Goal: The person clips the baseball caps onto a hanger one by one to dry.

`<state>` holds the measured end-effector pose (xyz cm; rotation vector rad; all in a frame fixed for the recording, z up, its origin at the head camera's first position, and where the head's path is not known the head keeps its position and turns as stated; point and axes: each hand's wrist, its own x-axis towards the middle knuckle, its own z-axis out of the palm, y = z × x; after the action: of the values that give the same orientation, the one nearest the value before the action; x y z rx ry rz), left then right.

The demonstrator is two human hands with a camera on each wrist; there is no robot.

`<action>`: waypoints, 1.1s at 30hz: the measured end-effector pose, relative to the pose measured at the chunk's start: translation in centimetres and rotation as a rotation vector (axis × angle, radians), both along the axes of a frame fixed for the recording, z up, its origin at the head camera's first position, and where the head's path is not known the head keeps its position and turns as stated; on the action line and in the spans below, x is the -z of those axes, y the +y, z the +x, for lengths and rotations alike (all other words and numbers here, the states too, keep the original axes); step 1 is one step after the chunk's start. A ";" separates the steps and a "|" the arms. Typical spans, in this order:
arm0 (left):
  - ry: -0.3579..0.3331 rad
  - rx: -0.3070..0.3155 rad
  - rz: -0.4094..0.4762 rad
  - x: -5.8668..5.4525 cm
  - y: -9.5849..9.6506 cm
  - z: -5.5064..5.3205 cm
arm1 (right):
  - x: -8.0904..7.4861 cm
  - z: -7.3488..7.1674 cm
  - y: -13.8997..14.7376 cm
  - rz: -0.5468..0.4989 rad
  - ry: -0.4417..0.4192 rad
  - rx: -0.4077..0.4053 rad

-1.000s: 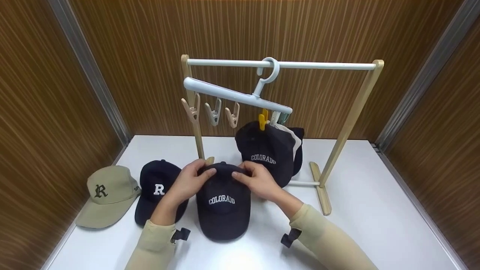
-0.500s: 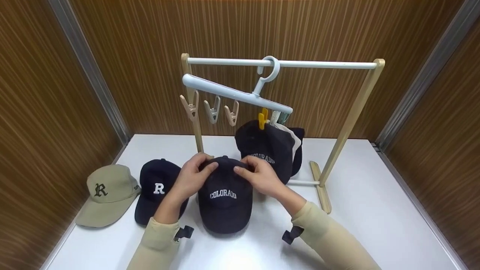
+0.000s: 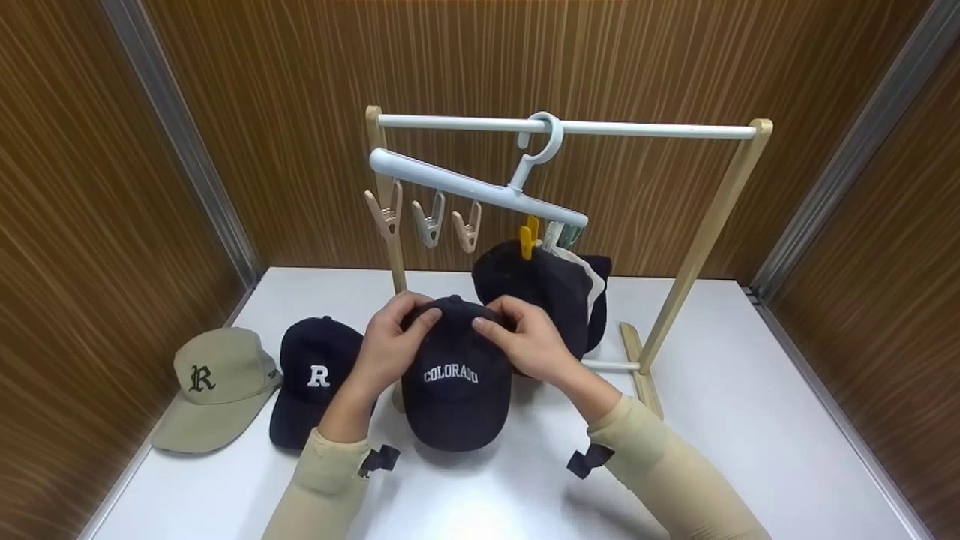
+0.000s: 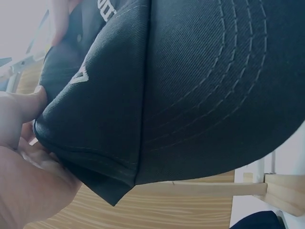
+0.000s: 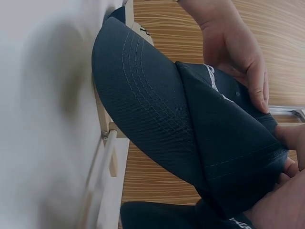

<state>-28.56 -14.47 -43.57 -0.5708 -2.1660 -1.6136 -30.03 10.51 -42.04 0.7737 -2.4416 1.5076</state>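
Between both hands is a dark navy baseball cap [image 3: 457, 409] with white COLORADO lettering, its brim toward the person and slightly above the table. My left hand [image 3: 388, 341] pinches the crown's upper left side, thumb in front and fingers behind. On the upper right side my right hand [image 3: 531, 343] pinches it the same way. In the left wrist view the cap's brim [image 4: 205, 90] fills much of the picture, and the right wrist view shows the brim [image 5: 138, 90] side-on. Just behind the right hand hangs another dark cap [image 3: 559, 289], held by a yellow clothespin [image 3: 528, 238].
A pale blue hanger [image 3: 480, 187] tilts on the rack's white bar [image 3: 660, 130], its left end higher. From it dangle a pink clothespin [image 3: 387, 214], a grey clothespin [image 3: 430, 221] and a beige clothespin [image 3: 467, 227]. A khaki cap [image 3: 217, 390] and a navy R cap [image 3: 319, 375] lie left.
Both hands have raised the COLORADO cap a little and moved it slightly to the right, away from the person. The hanging cap's lettering is now covered by the right hand.
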 end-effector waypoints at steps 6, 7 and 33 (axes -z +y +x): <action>0.039 0.003 0.024 -0.5 0.3 -0.1 | -0.8 -0.1 0.2 -0.016 0.034 -0.009; 0.046 0.002 0.026 -0.6 0.4 -0.1 | -1.0 -0.1 0.3 -0.019 0.039 -0.008; 0.204 -0.034 0.113 -3.2 1.7 -0.4 | -4.2 -0.4 0.4 -0.050 0.138 0.001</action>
<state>-29.01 -12.76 -40.32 -0.6310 -1.9149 -1.5739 -30.41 10.89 -37.81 0.8370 -2.2953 1.4572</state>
